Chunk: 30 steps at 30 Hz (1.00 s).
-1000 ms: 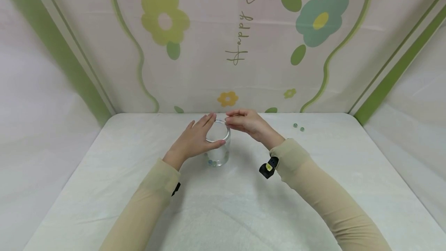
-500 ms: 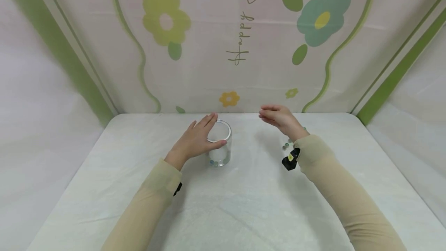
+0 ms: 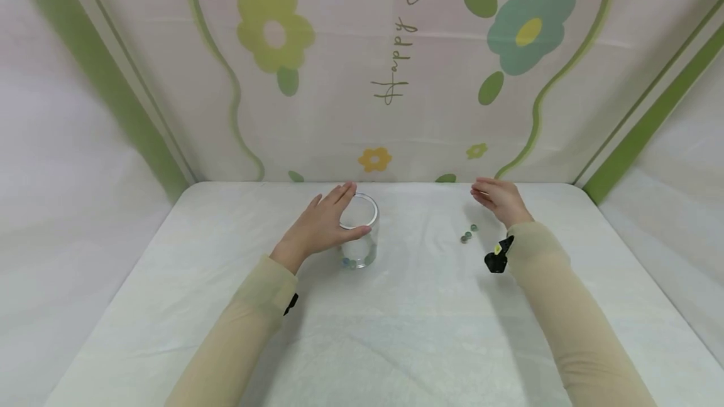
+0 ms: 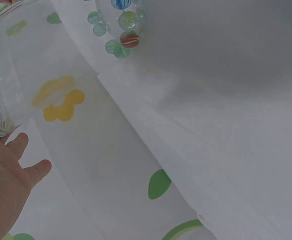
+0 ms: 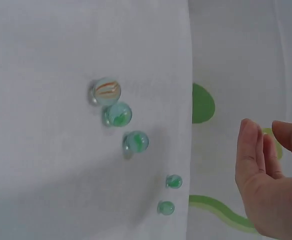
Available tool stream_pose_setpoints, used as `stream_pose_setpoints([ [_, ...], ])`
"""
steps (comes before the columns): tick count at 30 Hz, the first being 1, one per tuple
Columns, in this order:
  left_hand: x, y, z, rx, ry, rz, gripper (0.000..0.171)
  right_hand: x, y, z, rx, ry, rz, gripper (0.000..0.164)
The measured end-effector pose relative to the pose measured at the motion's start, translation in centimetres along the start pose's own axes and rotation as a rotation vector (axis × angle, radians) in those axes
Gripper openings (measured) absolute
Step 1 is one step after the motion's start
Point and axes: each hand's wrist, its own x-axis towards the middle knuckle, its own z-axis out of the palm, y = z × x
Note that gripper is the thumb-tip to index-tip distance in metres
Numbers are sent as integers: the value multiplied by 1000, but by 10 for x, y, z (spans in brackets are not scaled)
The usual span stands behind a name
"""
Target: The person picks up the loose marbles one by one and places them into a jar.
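Note:
A clear glass jar [image 3: 370, 240] stands upright on the white cloth, with several glass marbles [image 4: 128, 21] at its bottom. My left hand [image 3: 319, 228] grips it near the rim, thumb on the near side and fingers on the far side. The left wrist view shows two of its fingers spread away from the glass. Over the far right of the table, my right hand [image 3: 503, 201] is raised with nothing between thumb and fingers. Below it lie loose marbles: an orange-striped one [image 5: 107, 91], a green-swirled one [image 5: 119, 114] close beside it, and several more green ones.
The white-covered table [image 3: 418, 331] ends at a printed backdrop [image 3: 339, 80] just behind the jar. White side curtains [image 3: 673, 231] hang to the left and right. The two small far marbles [image 5: 174, 181] lie close to the table's back edge.
My right hand has left the jar's rim and moved right, over the loose marbles. The left hand stays at the jar, which has not moved on the table.

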Motion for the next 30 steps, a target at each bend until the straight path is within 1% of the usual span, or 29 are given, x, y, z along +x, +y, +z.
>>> stream_pose_setpoints([
  [4, 1, 0, 0, -1, -2, -1, 94, 4, 7, -13, -2, 59, -22, 61],
  [6, 1, 0, 0, -4, -2, -2, 94, 6, 12, -20, 3, 79, -39, 58],
  [8, 1, 0, 1, -4, -1, -3, 94, 7, 17, -26, 21, 111, -48, 50],
  [12, 1, -1, 2, -3, 2, 2, 94, 9, 25, -37, 65, 207, -42, 18],
  [13, 1, -1, 2, -2, 2, 3, 94, 10, 26, -39, 58, 232, -39, 14],
  [15, 1, -2, 1, -2, 3, 2, 94, 11, 29, -41, 42, 275, -34, 15],
  [18, 1, -1, 1, -2, 1, -1, 94, 12, 34, -44, -10, 318, -22, 34],
  [20, 1, -1, 1, -2, 1, -1, 94, 14, 37, -47, -21, 332, -7, 46],
  [21, 1, -1, 1, -1, 1, 0, 94, 15, 39, -48, -22, 336, 7, 49],
  [26, 1, -1, 2, -1, 6, 7, 94, 20, 46, -53, -51, 334, 65, 51],
  [30, 2, -1, 2, 1, 8, 5, 94, 22, 50, -56, -140, 300, 53, 52],
])
